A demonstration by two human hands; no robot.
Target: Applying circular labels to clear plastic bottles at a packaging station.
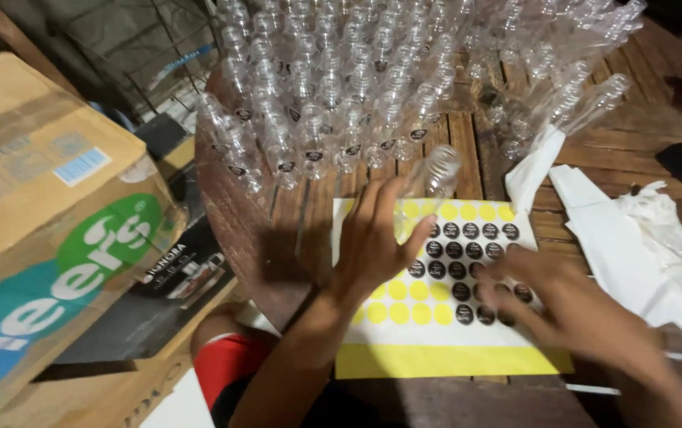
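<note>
Near the middle of the view, the left hand [377,238] holds a small clear plastic bottle [434,176], its grip closed around the lower body while the neck points up toward twelve o'clock. I judge the bottle light, thin-walled and smooth, so it could slip or dent under a hard squeeze; the body, below the threaded neck, looks the surest place to hold. Just below it lies a yellow-and-white sticker sheet [436,349] with round black labels [468,250] in rows and bare yellow circles where labels are gone. The right hand [571,305], blurred, rests on the sheet at about four o'clock from the bottle, fingertips on the labels; whether its grip is pinching one I cannot tell. At twelve o'clock stands a dense crowd of upright clear bottles [341,103], many already bearing a dark label, close enough to be knocked over. At three o'clock lie crumpled white paper scraps [634,238] on the wooden worktop [642,135]. At nine o'clock a cardboard box [47,230] crowds the edge.
</note>
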